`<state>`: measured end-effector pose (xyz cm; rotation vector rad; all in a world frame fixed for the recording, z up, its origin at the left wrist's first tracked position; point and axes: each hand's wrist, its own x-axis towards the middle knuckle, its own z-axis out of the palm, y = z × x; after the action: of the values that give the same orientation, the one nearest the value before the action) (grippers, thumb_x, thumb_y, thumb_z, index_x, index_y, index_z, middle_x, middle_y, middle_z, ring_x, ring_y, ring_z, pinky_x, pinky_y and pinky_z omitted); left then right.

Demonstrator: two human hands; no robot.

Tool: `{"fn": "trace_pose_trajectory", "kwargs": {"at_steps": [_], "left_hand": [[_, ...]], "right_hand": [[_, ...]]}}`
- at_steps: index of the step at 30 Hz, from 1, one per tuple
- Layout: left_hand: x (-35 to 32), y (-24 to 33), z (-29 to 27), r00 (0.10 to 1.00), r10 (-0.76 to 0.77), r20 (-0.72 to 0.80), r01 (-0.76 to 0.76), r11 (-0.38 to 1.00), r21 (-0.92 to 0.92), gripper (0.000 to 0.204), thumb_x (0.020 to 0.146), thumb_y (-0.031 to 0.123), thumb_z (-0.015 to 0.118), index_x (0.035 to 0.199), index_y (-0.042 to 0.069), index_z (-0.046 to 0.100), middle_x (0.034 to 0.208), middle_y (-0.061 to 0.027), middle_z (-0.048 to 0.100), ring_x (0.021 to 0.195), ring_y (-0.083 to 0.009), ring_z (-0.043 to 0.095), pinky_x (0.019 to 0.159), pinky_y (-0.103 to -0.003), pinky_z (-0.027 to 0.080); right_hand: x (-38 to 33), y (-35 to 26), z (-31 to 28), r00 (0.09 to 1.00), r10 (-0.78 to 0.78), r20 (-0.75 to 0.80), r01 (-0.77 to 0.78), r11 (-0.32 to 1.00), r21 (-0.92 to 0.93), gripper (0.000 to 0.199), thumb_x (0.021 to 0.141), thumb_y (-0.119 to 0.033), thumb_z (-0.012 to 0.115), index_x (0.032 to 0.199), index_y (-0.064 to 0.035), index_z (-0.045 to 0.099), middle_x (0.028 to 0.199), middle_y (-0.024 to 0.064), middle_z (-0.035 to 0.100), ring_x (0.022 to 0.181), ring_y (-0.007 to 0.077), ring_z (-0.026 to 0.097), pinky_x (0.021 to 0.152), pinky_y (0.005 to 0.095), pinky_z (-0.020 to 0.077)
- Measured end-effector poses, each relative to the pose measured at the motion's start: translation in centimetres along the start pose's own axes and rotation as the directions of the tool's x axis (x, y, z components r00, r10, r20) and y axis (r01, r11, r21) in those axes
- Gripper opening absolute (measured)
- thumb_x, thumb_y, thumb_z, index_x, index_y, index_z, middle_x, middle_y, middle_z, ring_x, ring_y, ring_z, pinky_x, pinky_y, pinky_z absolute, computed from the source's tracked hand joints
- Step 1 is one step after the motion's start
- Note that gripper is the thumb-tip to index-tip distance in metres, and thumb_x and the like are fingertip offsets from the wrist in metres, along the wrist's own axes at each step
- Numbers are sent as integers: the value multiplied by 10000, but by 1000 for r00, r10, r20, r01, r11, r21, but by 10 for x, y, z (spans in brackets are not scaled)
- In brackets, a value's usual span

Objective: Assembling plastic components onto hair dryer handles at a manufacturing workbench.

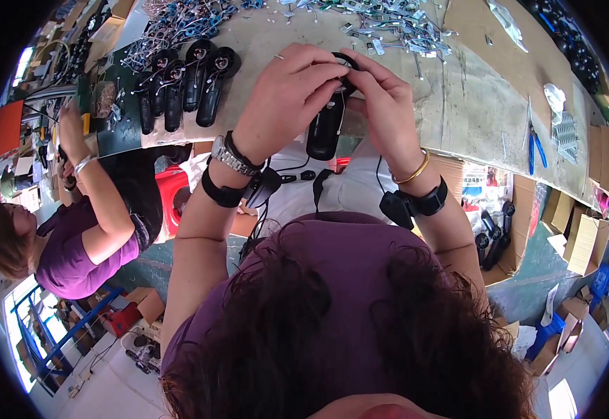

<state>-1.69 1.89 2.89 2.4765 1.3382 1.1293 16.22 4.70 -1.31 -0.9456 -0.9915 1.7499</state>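
My left hand (pixel 287 94) and my right hand (pixel 381 98) meet over a black elongated plastic handle-shaped part (pixel 325 126) with a round head, held upright above the table edge. Both hands pinch the round top of the part, and the fingers hide most of that head. My left wrist wears a metal watch and a black strap, my right wrist a gold bangle and a black strap. A ring sits on a left finger.
Several finished black parts (pixel 186 87) lie in a row at the left on the cardboard-covered table (pixel 458 98). Heaps of small metal pieces (pixel 395 28) sit at the far edge. Blue-handled pliers (pixel 535 150) lie right. A co-worker (pixel 74 230) sits left. A box of black parts (pixel 493 237) stands below right.
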Motion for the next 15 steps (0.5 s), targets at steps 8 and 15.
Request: {"fn": "trace_pose_trajectory", "kwargs": {"at_steps": [8,15], "left_hand": [[6,1,-6,999,-47,10,47,999,1,436,879,69,721,1304,143,665,1081,-57,721,1036,-306,630,850,-413,527],[9,-7,-8,995,18,96,-18,1000,-1,471,897,78,701,1356,144,619,1095,-47,721,1073,-293,630,871,-414,528]], "right_hand": [[0,-4,-1,1000,28,-6,-28,999,28,379,1021,-82,582,1389,-3,627,1168,90,712,1033,153,699,816,319,617],[-2,-9,-2,999,34,14,-34,999,21,384,1020,-74,586,1395,-2,624,1161,91,721,1003,152,708,787,297,605]]}}
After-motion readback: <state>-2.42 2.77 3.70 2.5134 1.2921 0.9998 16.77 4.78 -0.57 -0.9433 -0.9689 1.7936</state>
